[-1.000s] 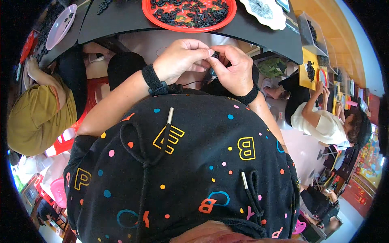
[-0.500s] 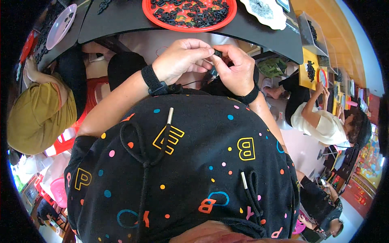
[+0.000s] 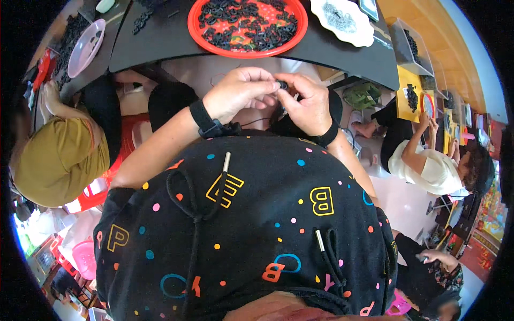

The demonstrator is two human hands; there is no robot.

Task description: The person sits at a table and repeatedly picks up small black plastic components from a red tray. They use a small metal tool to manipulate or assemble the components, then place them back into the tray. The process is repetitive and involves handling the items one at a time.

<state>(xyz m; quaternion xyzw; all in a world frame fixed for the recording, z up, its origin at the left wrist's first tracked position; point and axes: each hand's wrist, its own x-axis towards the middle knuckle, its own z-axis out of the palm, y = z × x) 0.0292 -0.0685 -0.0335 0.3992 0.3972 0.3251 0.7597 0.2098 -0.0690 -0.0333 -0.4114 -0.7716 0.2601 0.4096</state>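
Observation:
A small black part [image 3: 282, 84] sits between the fingertips of both hands, just off the near edge of the table. My left hand [image 3: 239, 95] pinches it from the left, thumb against the fingers. From the right, my right hand [image 3: 307, 102] grips it between thumb and forefinger. Its exact shape is mostly covered by the fingers. Beyond the hands, a round red tray [image 3: 196, 38] holds many loose black pieces [image 3: 276, 38] of similar look.
A white scalloped plate [image 3: 364, 35] with fine metallic bits stands right of the tray on the black table [image 3: 160, 49]. At far left is a pink oval plate [image 3: 75, 63] beside a co-worker in olive [image 3: 61, 160]. Another person in white [image 3: 423, 163] works at right.
The view has shifted slightly, so table and tray appear lower. Both hands stay together on the black part, with the fingers slightly shifted around it.

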